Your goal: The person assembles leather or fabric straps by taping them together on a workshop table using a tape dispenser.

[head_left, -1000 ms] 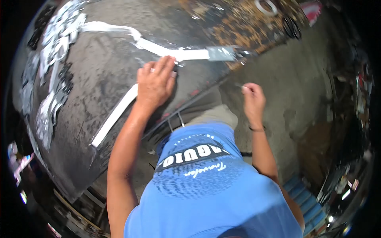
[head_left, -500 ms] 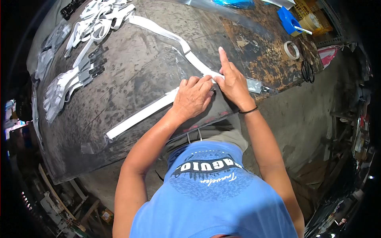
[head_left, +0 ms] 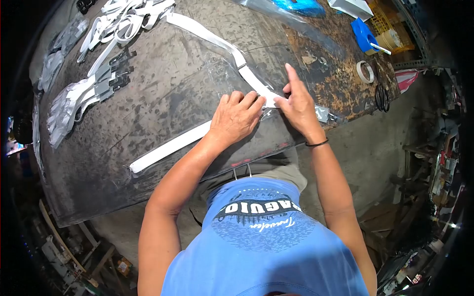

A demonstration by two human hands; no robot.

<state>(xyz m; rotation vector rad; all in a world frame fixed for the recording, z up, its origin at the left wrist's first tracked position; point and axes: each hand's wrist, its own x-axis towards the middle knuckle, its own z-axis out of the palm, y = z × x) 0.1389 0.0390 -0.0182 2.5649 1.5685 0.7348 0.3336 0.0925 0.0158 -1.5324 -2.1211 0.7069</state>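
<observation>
A flat white strap [head_left: 170, 146] lies on the dark, worn table, folded into a V with its bend between my hands. Its other arm [head_left: 207, 35] runs up to a tangled pile of white straps [head_left: 131, 19]. My left hand [head_left: 236, 118] is closed over the strap just left of the bend, fingers curled down onto it. My right hand [head_left: 301, 107] rests at the bend with its thumb on the strap and the index finger stretched out. Beyond the right wrist, clear plastic film with a grey end piece [head_left: 322, 114] shows. The strap under my palms is hidden.
A bundle of white straps with grey buckles [head_left: 104, 81] lies at the left, partly in clear plastic. On the right are a tape roll [head_left: 365, 72], a black cable coil [head_left: 381, 96] and a blue holder [head_left: 363, 35]. The table's front edge [head_left: 143, 201] is near my body.
My right hand has moved slightly right and its fingers have spread, leaving a wider gap between the hands. My left hand stays on the strap. The whole view has shifted a little.
</observation>
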